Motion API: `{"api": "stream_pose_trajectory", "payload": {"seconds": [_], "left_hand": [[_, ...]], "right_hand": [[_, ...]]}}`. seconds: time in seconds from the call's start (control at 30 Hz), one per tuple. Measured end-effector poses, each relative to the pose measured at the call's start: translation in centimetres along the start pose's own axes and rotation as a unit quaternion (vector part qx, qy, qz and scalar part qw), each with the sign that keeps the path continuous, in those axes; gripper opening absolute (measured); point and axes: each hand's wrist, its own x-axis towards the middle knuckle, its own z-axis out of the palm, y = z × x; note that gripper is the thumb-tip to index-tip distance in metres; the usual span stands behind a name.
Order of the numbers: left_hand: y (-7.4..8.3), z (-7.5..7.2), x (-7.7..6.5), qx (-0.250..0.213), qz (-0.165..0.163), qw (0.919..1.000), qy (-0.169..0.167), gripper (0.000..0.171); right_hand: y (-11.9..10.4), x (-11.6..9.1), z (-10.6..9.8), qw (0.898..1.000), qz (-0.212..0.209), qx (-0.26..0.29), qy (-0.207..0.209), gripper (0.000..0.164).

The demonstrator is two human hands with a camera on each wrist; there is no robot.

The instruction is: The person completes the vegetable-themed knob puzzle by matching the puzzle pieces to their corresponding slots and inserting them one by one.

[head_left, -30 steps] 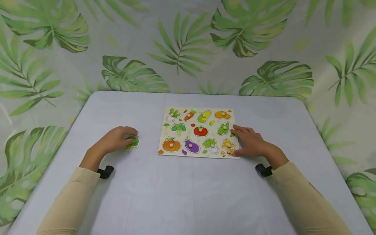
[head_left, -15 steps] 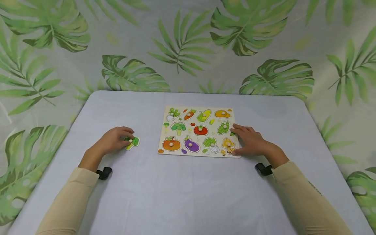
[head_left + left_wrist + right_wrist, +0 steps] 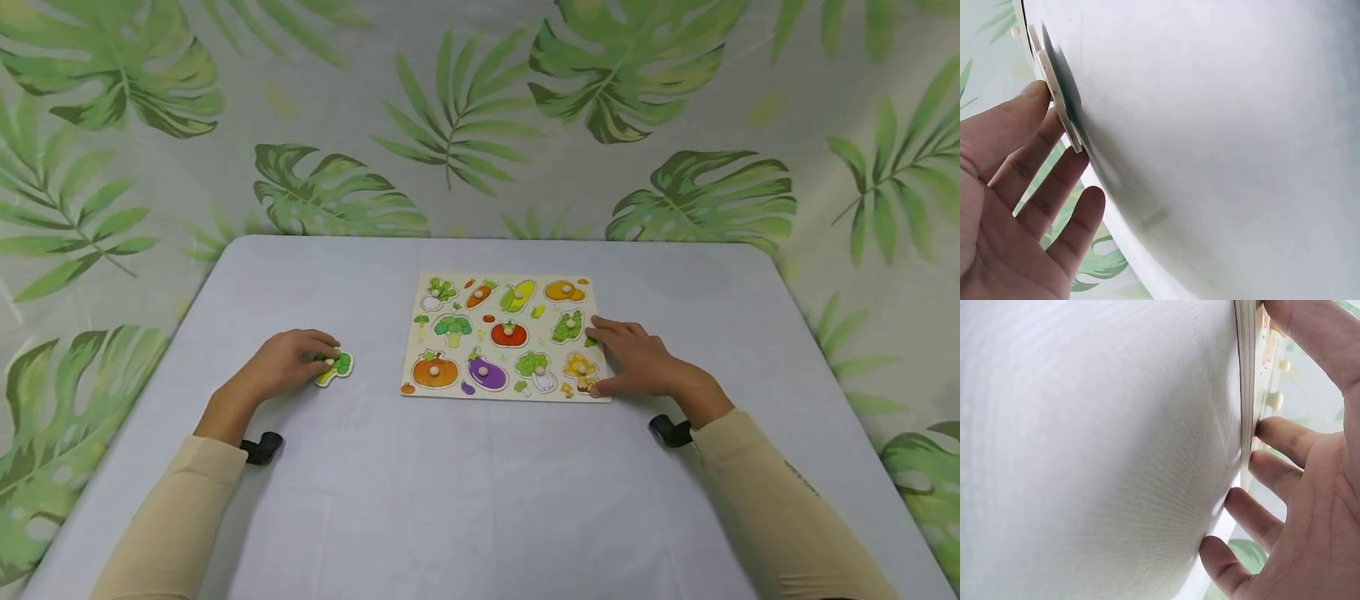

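A broccoli-shaped puzzle piece (image 3: pixel 341 364) with a small knob is near the table's left side in the head view. My left hand (image 3: pixel 283 365) pinches its left side between thumb and fingers. The left wrist view shows this broccoli piece (image 3: pixel 1060 103) edge-on, with a shadow on the cloth beside it. My right hand (image 3: pixel 637 360) rests at the right edge of a wooden vegetable puzzle board (image 3: pixel 510 398), fingers spread. Its thumb touches the near right corner. On the board, the broccoli place (image 3: pixel 453 330) shows a printed picture without a knob.
The table (image 3: pixel 480 492) is covered with a white cloth. Other knobbed pieces, such as the tomato (image 3: pixel 509 335), the pumpkin (image 3: pixel 434 372) and the eggplant (image 3: pixel 487 373), sit in the board. A leaf-patterned curtain (image 3: pixel 465 125) hangs behind the table.
My left hand has shifted slightly back, and the knob and more of the broccoli piece now show beside its fingers. The right hand stays at the board's edge.
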Motion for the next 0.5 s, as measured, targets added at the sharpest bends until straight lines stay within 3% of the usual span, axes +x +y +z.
{"api": "stream_pose_trajectory", "payload": {"seconds": [0.27,0.5], "left_hand": [[-0.1,0.3,0.1,-0.038,-0.001,0.9992,0.011,0.019],[1.0,0.5,1.4,-0.05,0.019,0.9974,0.048,0.018]], "right_hand": [[0.0,-0.1,0.1,1.0,0.002,-0.001,-0.002,0.095],[-0.1,0.0,0.1,1.0,0.006,-0.002,0.0,0.095]]}}
